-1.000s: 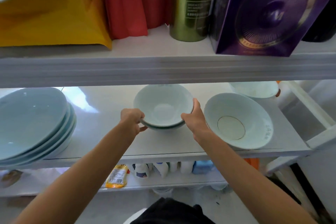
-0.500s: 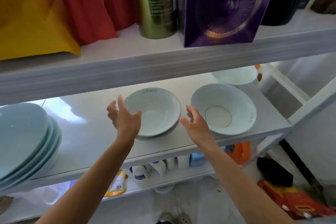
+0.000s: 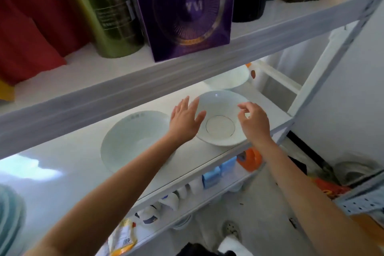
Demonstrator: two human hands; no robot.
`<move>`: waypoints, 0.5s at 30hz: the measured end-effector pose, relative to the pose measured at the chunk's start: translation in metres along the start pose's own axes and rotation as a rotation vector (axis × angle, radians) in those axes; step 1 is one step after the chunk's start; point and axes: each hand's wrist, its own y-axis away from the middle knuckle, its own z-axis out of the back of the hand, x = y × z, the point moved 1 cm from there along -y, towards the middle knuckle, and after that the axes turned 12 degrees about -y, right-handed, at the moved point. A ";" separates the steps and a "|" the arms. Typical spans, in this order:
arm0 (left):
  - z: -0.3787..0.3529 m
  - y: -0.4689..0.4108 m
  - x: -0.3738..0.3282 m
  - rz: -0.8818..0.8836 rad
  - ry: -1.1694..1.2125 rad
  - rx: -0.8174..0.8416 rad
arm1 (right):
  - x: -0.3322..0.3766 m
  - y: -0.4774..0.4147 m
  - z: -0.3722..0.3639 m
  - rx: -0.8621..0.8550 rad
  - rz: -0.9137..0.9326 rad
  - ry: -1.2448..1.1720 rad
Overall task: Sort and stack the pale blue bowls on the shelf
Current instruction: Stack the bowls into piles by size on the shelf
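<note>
Gripping nothing, the left hand [image 3: 185, 123] spreads flat by the left rim of the gold-ringed bowl [image 3: 220, 110], the right hand [image 3: 255, 125] loosely curled over its right rim.

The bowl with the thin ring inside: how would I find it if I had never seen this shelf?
Find the white middle shelf under the purple box. Near its right front corner sits a wide pale bowl, between the person's left hand and right hand. Unlike the neighbouring bowl to its left, it has a thin dark circle round its flat bottom.
</note>
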 end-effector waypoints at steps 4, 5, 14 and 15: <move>-0.004 -0.051 -0.009 0.012 -0.033 0.031 | -0.012 -0.043 0.007 0.049 -0.085 -0.044; -0.006 -0.063 -0.012 0.026 -0.024 0.044 | -0.013 -0.054 0.007 0.056 -0.091 -0.054; -0.024 -0.141 -0.043 0.129 0.033 0.184 | -0.035 -0.155 0.010 0.319 -0.183 -0.020; -0.025 -0.147 -0.045 0.145 0.048 0.195 | -0.038 -0.163 0.008 0.366 -0.181 -0.008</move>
